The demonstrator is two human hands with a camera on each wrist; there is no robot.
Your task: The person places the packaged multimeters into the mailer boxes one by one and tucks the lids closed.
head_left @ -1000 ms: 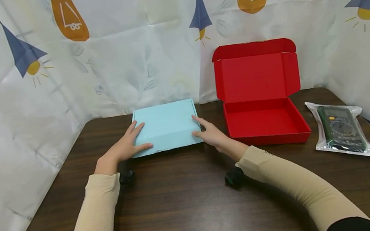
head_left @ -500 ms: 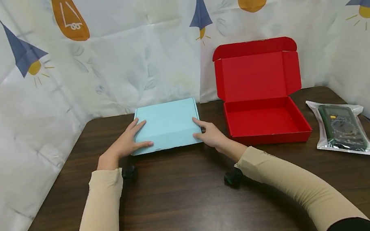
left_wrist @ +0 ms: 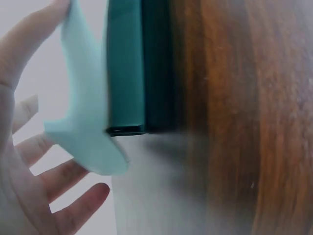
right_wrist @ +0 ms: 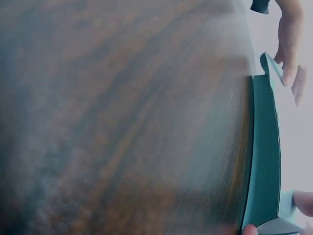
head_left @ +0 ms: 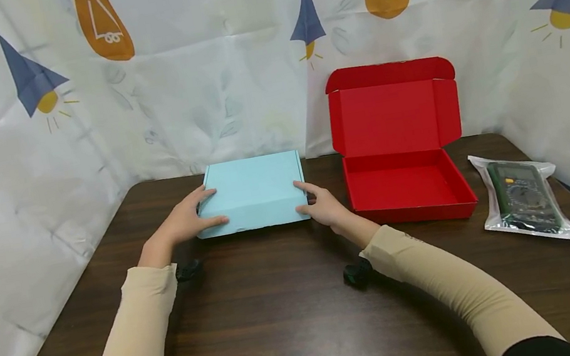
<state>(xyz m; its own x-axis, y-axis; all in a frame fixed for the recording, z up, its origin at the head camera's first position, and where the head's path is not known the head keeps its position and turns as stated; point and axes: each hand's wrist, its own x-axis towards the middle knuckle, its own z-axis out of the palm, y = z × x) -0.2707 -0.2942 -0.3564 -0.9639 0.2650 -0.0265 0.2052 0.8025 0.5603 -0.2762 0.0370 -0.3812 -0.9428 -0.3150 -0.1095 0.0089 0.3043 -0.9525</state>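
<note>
A light blue cardboard box (head_left: pixel 258 189) lies at the back of the table with its lid down over it. My left hand (head_left: pixel 182 223) holds its left end, the thumb on the lid's front part and the index finger farther back. In the left wrist view, a pale side flap (left_wrist: pixel 88 112) sticks out past the box's dark green-looking front wall (left_wrist: pixel 126 68), with my fingers (left_wrist: pixel 66 178) behind it. My right hand (head_left: pixel 327 205) grips the right end, thumb and index finger at the lid's edge. The right wrist view shows the same flap bulging at the far end.
An open red box (head_left: pixel 405 179) stands to the right, its lid raised against the patterned cloth (head_left: pixel 246 89). Farther right, a multimeter (head_left: pixel 525 196) lies in a clear plastic bag. The dark wooden table (head_left: pixel 271 327) reaches back to the cloth.
My left hand has slid a little leftward along the blue box's left end, its fingers now nearer the edge. My right hand and the box stay nearly in place.
</note>
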